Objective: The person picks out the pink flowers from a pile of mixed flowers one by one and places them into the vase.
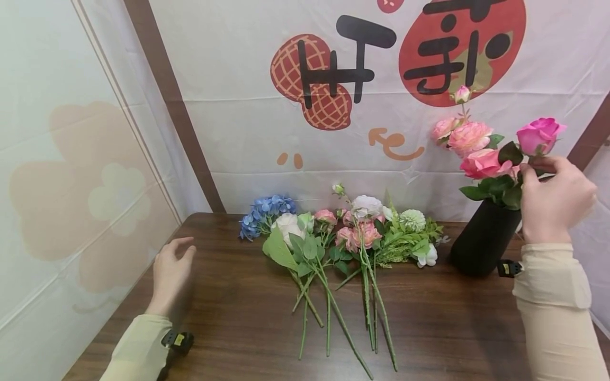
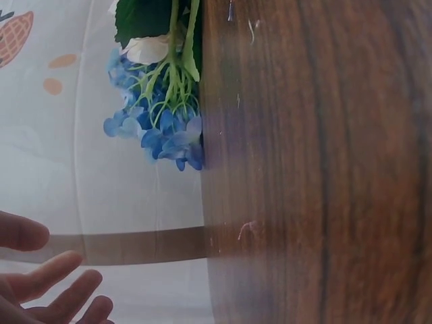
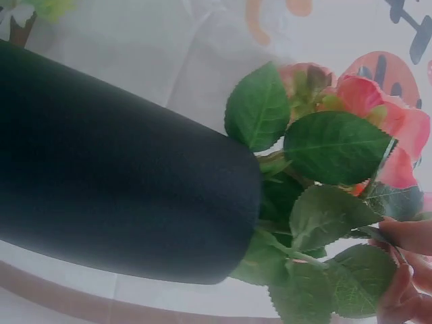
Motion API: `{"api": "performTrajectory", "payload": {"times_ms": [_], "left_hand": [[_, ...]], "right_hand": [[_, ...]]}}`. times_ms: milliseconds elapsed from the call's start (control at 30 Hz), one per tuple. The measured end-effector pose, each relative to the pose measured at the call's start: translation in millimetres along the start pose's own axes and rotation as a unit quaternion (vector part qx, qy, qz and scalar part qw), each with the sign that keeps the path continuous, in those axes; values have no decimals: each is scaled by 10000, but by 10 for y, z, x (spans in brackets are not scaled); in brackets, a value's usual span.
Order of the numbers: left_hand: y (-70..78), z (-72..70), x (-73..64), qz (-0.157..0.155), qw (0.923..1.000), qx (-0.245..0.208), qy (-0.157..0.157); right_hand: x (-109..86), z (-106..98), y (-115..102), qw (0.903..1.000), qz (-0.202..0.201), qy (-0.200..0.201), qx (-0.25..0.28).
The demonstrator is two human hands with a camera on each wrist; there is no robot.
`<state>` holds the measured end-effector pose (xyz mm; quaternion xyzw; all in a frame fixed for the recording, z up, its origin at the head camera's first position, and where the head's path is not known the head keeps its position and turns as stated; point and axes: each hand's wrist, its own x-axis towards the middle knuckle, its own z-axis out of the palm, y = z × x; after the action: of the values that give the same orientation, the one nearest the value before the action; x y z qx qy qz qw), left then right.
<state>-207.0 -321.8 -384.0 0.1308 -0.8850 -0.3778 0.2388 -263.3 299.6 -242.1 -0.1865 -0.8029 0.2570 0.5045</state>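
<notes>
A black vase (image 1: 482, 244) stands at the right of the table, holding pink flowers. My right hand (image 1: 559, 198) is above its mouth, pinching a magenta rose (image 1: 539, 135) by the stem just under the bloom. Beside that rose are a coral-pink rose (image 1: 480, 163) and a spray of peach-pink flowers (image 1: 469, 137). In the right wrist view, the fingertips (image 3: 405, 236) meet at the stem beyond green leaves (image 3: 337, 209) that hang over the vase rim. My left hand (image 1: 172, 272) hovers at the table's left side, fingers relaxed, with nothing in it.
Loose artificial flowers lie mid-table, stems toward me: blue hydrangea (image 1: 267, 211), a white rose (image 1: 287, 227), pink blooms (image 1: 362, 236), a pale green pompom flower (image 1: 412, 219) and a small white flower (image 1: 428, 255). A printed cloth (image 1: 238, 132) hangs behind the wooden table (image 1: 229, 317).
</notes>
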Motion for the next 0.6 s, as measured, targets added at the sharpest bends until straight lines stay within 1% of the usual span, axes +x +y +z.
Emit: {"api": "performTrajectory", "payload": {"times_ms": [133,233,333,467,600], "left_hand": [[5,2,1,10,10000,13,29],[9,3,0,32,10000,23,37],[16,0,-2,38,10000,18,10],[24,-14,-9,4,10000,-24,-20],[27,-28,-13,-21,10000,-74,-26]], "right_hand": [[27,24,3,9999,118,-68,-1],[36,34,5,9999,101,-37,-11],[36,43,23,9998,-176,-53,21],[25,84,72,9981,-539,-286,82],[12,138,138,9977,-497,-447,96]]}}
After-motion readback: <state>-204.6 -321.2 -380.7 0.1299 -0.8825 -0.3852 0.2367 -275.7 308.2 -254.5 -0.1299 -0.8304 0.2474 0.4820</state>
